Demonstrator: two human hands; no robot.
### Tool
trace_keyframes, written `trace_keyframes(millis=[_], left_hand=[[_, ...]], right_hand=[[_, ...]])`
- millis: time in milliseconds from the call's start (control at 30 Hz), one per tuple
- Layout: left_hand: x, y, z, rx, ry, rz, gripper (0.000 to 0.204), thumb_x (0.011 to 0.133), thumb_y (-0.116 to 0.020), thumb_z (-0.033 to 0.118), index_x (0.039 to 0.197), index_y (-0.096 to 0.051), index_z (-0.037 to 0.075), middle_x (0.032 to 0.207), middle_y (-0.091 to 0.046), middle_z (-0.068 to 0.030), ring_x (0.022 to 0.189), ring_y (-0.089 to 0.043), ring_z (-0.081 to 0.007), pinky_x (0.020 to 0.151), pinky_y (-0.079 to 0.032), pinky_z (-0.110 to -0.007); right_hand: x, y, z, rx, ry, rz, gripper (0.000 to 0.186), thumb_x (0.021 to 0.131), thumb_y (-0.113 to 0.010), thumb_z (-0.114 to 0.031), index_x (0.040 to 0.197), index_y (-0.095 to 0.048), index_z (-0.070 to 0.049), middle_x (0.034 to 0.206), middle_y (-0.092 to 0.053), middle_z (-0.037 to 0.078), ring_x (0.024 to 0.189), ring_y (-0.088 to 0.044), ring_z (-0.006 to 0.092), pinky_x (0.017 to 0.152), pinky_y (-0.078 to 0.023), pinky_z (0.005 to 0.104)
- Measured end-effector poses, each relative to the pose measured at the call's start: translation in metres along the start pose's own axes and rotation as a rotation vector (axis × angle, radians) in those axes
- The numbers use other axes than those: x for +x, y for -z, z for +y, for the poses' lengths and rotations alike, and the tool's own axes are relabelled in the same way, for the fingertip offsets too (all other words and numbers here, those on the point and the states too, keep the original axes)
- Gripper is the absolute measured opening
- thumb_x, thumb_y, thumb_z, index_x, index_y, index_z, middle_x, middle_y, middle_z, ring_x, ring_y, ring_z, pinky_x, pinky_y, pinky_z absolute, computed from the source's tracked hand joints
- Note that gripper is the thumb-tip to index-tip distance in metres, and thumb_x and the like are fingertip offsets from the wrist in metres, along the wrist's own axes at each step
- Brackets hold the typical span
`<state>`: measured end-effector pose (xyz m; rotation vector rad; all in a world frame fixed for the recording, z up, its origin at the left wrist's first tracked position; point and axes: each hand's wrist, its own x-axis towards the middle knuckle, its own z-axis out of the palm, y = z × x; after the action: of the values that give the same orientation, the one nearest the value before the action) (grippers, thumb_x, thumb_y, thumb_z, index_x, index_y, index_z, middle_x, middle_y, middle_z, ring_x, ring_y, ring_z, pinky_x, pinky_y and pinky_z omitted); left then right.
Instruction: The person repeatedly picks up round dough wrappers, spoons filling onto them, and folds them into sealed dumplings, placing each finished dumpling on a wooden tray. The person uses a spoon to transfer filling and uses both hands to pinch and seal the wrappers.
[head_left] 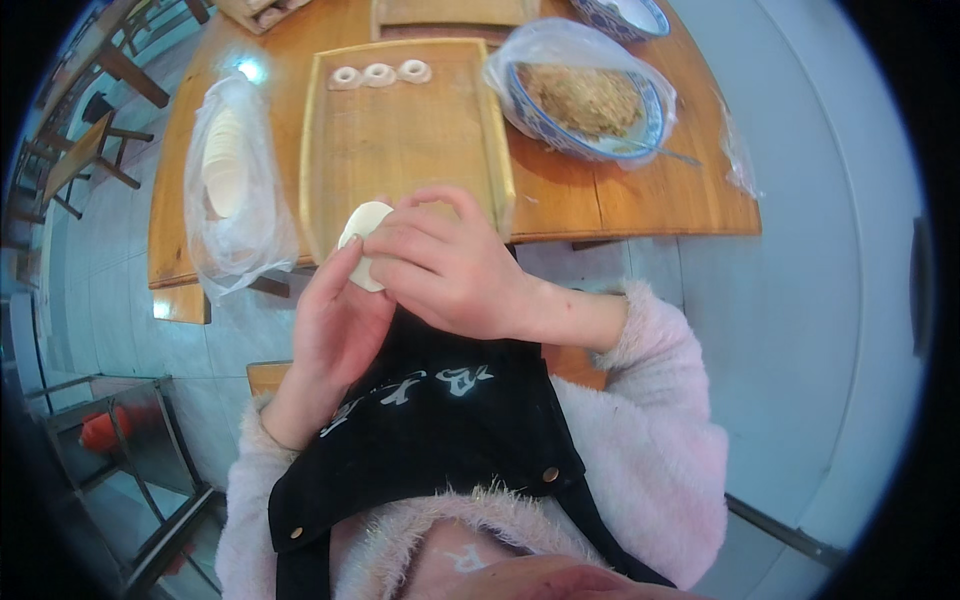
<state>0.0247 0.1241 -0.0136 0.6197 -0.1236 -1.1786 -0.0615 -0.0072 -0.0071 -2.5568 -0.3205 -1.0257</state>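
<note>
A round, pale dumpling wrapper point(364, 222) is held upright in front of my chest, at the near edge of a wooden tray point(309, 150). My left hand point(340, 315) grips it from below, thumb against its face. My right hand point(450, 268) covers its right side, fingers closed on it; whether filling is inside is hidden. Three ring-shaped dumplings point(379, 75) sit in a row at the tray's far end. To the right, a blue-and-white bowl point(527, 118) lined with a plastic bag holds brownish minced filling point(585, 97), with a thin utensil handle point(668, 153) sticking out.
Left of the tray lies a clear plastic bag point(245, 235) with a stack of wrappers point(226, 165). Beyond stand another wooden tray point(455, 12) and a second patterned bowl point(640, 25). A wooden stool point(90, 150) and a metal rack point(170, 440) are off to the left.
</note>
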Motion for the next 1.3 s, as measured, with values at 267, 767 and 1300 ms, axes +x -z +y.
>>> trace_keyframes(millis=[267,767,1300], left_hand=[[0.023,-0.031,-0.028,0.124,0.186,0.009,0.049,0.094,-0.044,0.021,0.136,-0.030,0.000,0.138,-0.039,-0.0174,0.128,-0.038,-0.0280,0.108,-0.029,-0.038],[0.078,-0.054,-0.050,0.119,0.406,-0.126,0.053,0.094,-0.040,0.028,0.138,-0.028,0.001,0.140,-0.036,-0.0185,0.129,-0.038,-0.0291,0.105,-0.034,-0.037],[0.120,-0.071,-0.043,0.126,0.334,-0.051,0.053,0.098,-0.029,0.030,0.137,-0.025,-0.005,0.139,-0.037,-0.0188,0.127,-0.040,-0.0272,0.105,-0.035,-0.038]], right_hand=[[-0.084,0.078,0.032,0.383,-0.929,0.523,0.011,0.084,-0.062,-0.010,0.090,-0.053,-0.008,0.081,-0.050,-0.002,0.069,-0.048,0.0063,0.061,-0.040,0.0209],[-0.115,0.128,0.100,0.263,-0.941,0.716,0.020,0.094,-0.049,-0.015,0.101,-0.061,0.000,0.076,-0.057,0.001,0.065,-0.051,0.0065,0.056,-0.040,0.0201],[-0.120,0.132,0.110,0.035,-0.536,0.286,0.013,0.082,-0.058,0.003,0.094,-0.064,0.001,0.089,-0.066,0.012,0.079,-0.063,0.0245,0.072,-0.049,0.0309]])
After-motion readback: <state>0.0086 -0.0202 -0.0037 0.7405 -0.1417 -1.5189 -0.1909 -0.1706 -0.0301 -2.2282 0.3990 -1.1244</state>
